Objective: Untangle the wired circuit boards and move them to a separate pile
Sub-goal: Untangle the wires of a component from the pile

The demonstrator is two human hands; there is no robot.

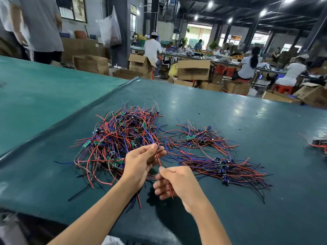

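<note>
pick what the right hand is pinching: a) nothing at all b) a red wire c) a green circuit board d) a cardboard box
b: the right hand pinches a red wire between thumb and fingers, and the wire runs up to the fingertips of the left hand.

The tangled wires are red, blue and black, their boards green; the bench looks dark teal.
</note>
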